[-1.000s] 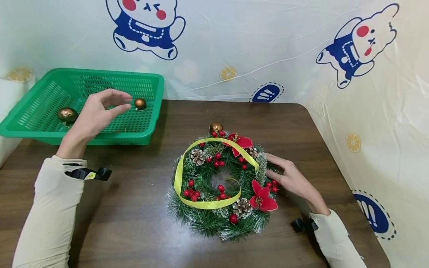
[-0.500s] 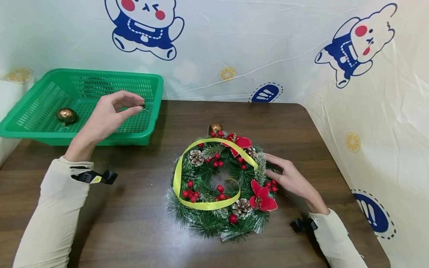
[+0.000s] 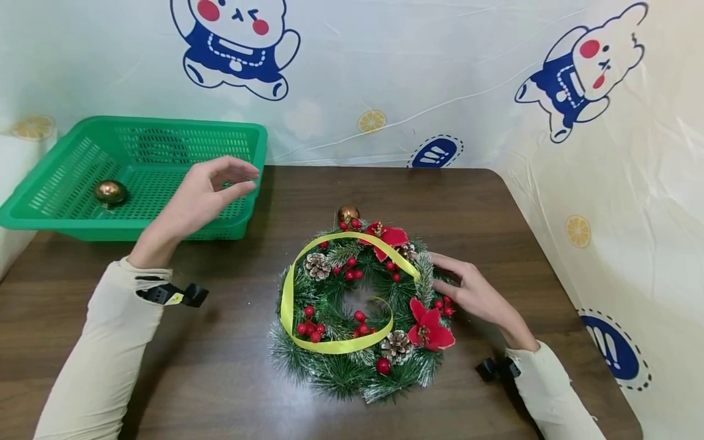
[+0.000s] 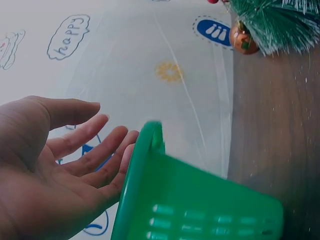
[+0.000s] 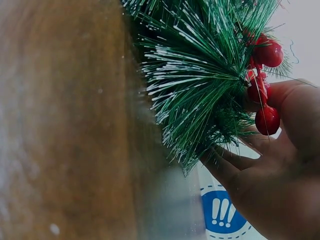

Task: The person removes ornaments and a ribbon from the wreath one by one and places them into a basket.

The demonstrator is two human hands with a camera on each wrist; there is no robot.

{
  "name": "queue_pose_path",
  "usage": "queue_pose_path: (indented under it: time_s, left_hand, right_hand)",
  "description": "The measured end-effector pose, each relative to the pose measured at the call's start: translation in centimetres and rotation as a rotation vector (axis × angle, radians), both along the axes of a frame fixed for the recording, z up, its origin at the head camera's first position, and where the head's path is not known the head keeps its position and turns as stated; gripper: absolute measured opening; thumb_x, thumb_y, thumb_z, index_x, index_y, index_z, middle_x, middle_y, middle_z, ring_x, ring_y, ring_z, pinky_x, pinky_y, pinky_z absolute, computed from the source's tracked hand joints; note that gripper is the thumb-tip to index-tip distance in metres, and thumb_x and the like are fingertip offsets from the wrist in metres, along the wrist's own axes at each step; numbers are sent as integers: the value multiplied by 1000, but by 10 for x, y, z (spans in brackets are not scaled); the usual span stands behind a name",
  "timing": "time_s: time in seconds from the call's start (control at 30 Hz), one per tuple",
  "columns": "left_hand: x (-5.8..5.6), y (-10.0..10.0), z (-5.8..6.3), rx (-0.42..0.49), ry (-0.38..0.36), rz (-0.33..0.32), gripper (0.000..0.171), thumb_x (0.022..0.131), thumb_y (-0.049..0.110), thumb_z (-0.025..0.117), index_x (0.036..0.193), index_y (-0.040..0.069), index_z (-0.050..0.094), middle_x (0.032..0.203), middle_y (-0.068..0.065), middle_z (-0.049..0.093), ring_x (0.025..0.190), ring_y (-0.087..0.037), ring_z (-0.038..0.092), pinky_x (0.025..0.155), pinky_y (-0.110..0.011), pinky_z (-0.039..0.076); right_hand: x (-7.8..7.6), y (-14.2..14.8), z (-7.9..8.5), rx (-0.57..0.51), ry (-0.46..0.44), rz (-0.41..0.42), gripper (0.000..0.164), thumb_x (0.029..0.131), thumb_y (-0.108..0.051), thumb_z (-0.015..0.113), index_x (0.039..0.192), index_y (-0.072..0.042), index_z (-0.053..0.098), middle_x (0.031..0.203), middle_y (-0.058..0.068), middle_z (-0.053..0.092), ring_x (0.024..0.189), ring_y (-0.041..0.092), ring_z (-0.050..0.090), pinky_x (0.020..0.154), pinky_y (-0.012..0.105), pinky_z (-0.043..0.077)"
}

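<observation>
My left hand point(image 3: 202, 194) hovers over the right rim of the green basket point(image 3: 82, 221). Its fingers are loosely bent with nothing between them, as the left wrist view also shows. A Christmas wreath point(image 3: 341, 370) with red berries, pinecones, red poinsettias and a yellow ribbon point(image 3: 337, 347) lies on the table. At its right edge my right hand point(image 3: 474, 292) grips it; in the right wrist view thumb and fingers reach around the green sprigs beside the berries point(image 5: 267, 120). A copper bauble point(image 3: 349, 212) sits at the wreath's far edge.
Inside the basket, at its left, lies a larger shiny copper bauble point(image 3: 110, 192). The brown wooden table point(image 3: 231, 366) runs back to a wall covering point(image 3: 341, 73) printed with cartoon bears, which also closes off the right side.
My left hand has moved right across the basket to its right rim, and the small bauble there is now out of sight behind it. The wreath has shifted slightly toward me.
</observation>
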State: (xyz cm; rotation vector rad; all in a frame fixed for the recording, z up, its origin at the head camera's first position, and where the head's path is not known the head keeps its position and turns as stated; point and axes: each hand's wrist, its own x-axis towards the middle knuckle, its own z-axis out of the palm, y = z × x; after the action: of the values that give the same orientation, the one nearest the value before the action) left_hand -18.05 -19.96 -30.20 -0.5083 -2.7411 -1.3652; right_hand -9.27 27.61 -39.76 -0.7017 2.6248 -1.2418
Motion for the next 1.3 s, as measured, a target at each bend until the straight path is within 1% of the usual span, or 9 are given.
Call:
queue_pose_path:
  time_s: [0.1, 0.27, 0.4, 0.6, 0.7, 0.87, 1.07, 1.2, 1.3]
  left_hand:
    - [-1, 9, -2, 19, -12, -26, 32, 100, 24, 61, 128, 10, 62, 127, -7, 62, 111, -19, 61, 80, -15, 47]
    - [-4, 26, -5, 32, -25, -77, 29, 100, 18, 61, 128, 7, 61, 125, -9, 63, 111, -21, 61, 81, -16, 49]
    - [-7, 39, -7, 26, -28, -114, 30, 101, 20, 61, 128, 7, 62, 125, -9, 63, 112, -21, 62, 82, -25, 51]
    - [-10, 56, -10, 34, -30, -173, 27, 100, 19, 62, 125, 9, 62, 123, -7, 64, 113, -22, 63, 94, -42, 51]
    - [-12, 64, -14, 43, -36, -192, 26, 99, 18, 63, 124, 9, 62, 123, -8, 64, 113, -24, 62, 97, -48, 49]
    - [-13, 73, -25, 49, -54, -208, 25, 99, 17, 64, 123, 9, 63, 122, -9, 65, 114, -24, 62, 99, -48, 48]
    - [-14, 84, -40, 36, -68, -257, 24, 98, 16, 65, 121, 8, 64, 119, -8, 66, 112, -23, 62, 98, -47, 49]
    - [-15, 89, -46, 44, -84, -277, 24, 97, 14, 66, 120, 9, 64, 117, -6, 66, 110, -21, 62, 96, -45, 50]
    - [-17, 90, -51, 56, -93, -282, 24, 97, 14, 66, 120, 8, 64, 117, -7, 66, 109, -21, 62, 96, -46, 50]
  right_hand:
    - [-1, 0, -1, -6, -8, 7, 51, 97, -10, 64, 146, -19, 52, 149, 2, 50, 139, 24, 44, 111, 54, 36]
    - [-1, 1, -2, -2, -12, 23, 50, 98, -10, 63, 146, -19, 52, 149, 3, 50, 139, 24, 44, 110, 55, 36]
    - [0, 1, -2, 2, -9, 39, 50, 98, -10, 63, 145, -21, 53, 149, 2, 49, 139, 23, 44, 111, 54, 36]
    - [1, 0, -1, -16, -20, 64, 51, 97, -10, 63, 146, -22, 53, 149, 1, 50, 138, 22, 45, 110, 54, 37]
    - [0, 0, 0, -28, -31, 75, 51, 97, -9, 63, 145, -21, 53, 148, 0, 51, 138, 23, 45, 110, 55, 37]
    - [0, -3, -1, -44, -45, 92, 51, 97, -8, 63, 145, -22, 53, 148, -1, 51, 137, 22, 45, 109, 54, 38]
    - [1, -3, -2, -34, -48, 96, 52, 97, -8, 63, 146, -21, 52, 149, 0, 50, 138, 22, 45, 109, 54, 39]
    - [3, -2, -2, -19, -41, 92, 52, 97, -7, 63, 146, -19, 51, 149, 3, 49, 139, 25, 44, 108, 56, 39]
    - [3, 0, -3, -16, -44, 81, 53, 97, -7, 63, 147, -20, 51, 150, 3, 49, 139, 26, 43, 108, 57, 39]
